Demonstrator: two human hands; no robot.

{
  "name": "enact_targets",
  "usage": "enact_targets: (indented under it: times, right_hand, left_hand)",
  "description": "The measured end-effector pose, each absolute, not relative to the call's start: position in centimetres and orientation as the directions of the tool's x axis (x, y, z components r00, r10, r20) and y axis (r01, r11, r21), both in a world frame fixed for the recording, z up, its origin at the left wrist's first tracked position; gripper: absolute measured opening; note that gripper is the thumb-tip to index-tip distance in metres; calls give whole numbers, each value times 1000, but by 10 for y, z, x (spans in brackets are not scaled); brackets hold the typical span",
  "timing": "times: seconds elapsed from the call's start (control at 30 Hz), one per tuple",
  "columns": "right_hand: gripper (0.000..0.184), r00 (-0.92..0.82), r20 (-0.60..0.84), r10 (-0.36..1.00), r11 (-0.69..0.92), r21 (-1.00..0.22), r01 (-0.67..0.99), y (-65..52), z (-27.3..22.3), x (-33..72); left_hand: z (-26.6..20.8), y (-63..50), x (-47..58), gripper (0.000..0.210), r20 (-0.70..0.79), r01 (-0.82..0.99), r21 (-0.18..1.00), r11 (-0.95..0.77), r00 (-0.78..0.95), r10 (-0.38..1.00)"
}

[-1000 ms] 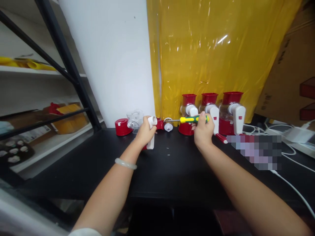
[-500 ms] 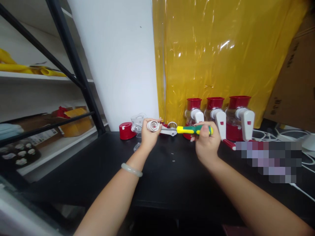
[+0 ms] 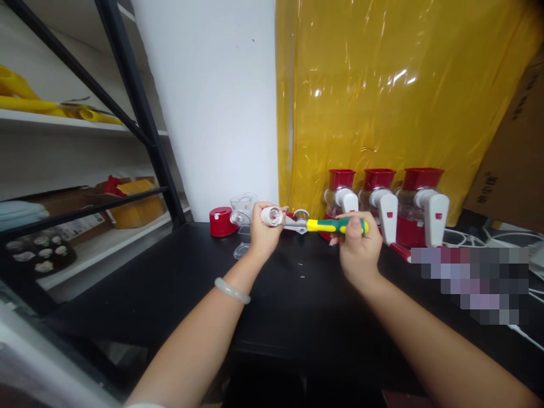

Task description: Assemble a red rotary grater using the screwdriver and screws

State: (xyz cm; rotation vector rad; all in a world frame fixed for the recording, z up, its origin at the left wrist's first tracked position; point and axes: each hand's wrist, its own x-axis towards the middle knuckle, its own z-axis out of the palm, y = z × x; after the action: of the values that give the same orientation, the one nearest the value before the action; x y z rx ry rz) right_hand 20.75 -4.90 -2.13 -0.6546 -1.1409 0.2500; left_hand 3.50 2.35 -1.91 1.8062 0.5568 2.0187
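Note:
My left hand (image 3: 264, 229) is closed around a white cylindrical plastic part (image 3: 272, 216), its hollow end facing me. In my right hand (image 3: 359, 246) is a screwdriver (image 3: 338, 226) with a green and yellow handle. The shaft points left and its tip meets or lies very close to the opening of the white part; the exact contact is too small to tell. Behind the hands lie a metal grater drum (image 3: 301, 216) and a red base (image 3: 222, 221). Clear plastic pieces (image 3: 242, 203) stand beside the red base.
Three red and white rotary graters (image 3: 423, 207) stand at the back right. White cables (image 3: 463, 238) and a blurred-out patch lie at the right. A shelf rack (image 3: 144, 107) rises on the left. Small white scraps (image 3: 301, 276) lie on the black table (image 3: 297, 323).
The white part in my left hand has turned, with its opening more toward the screwdriver, and the tip is now at it. The whole view has shifted slightly.

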Motion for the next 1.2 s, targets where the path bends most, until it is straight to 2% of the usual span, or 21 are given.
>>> enact_targets:
  times: [1.2]
  right_hand:
    - [26, 403, 751, 522, 778, -613, 135, -48, -21, 207]
  left_hand:
    - [-22, 23, 37, 30, 842, 5, 531, -847, -121, 527]
